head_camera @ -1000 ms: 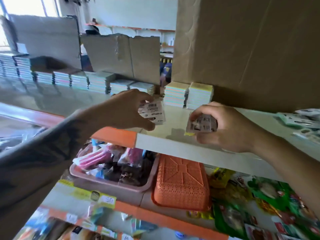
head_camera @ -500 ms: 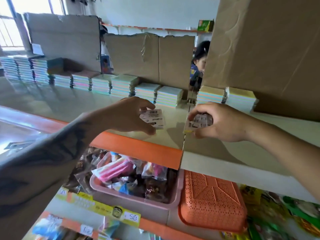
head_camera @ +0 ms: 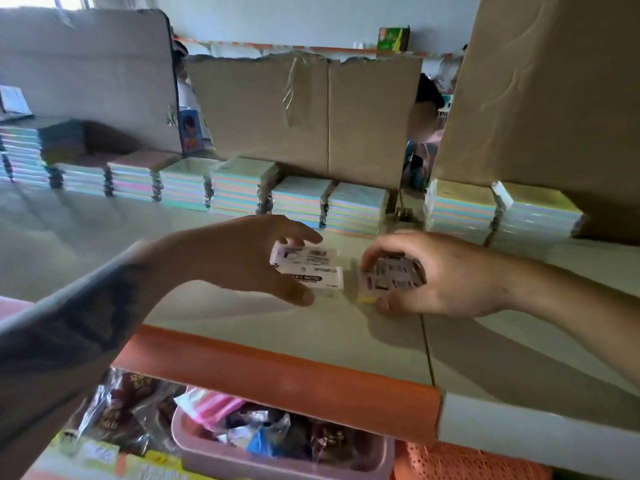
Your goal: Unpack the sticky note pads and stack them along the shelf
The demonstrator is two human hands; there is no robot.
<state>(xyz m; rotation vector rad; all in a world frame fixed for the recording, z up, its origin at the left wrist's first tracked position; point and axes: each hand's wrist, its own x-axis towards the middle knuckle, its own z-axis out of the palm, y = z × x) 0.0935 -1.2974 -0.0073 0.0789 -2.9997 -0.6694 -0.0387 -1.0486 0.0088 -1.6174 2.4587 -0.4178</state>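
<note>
Shelf [head_camera: 214, 327]: pale top board with an orange front lip; I look down at it from above.

Left hand [head_camera: 239, 258]: I see its grip pinching a wrapped sticky note pad [head_camera: 306, 271] between thumb and fingers. The pad's label faces up, and it sits low over the shelf board; whether it touches the board I cannot tell.

Right hand [head_camera: 446, 275]: fingers curled round a second wrapped pad [head_camera: 391, 275], label side tilted toward me, a yellow edge showing at its lower corner. The two pads are just beside each other, apart.

Row of pastel pad stacks [head_camera: 239, 188]: runs along the back of the shelf from far left to right, the stacks standing side by side, taller at the left end.

Torn cardboard sheet [head_camera: 311, 116]: stands upright behind the row.

Large cardboard box [head_camera: 554, 98]: at the right, above two more stacks.

Pink tray [head_camera: 277, 459]: on the shelf below, holding wrapped packets.
</note>
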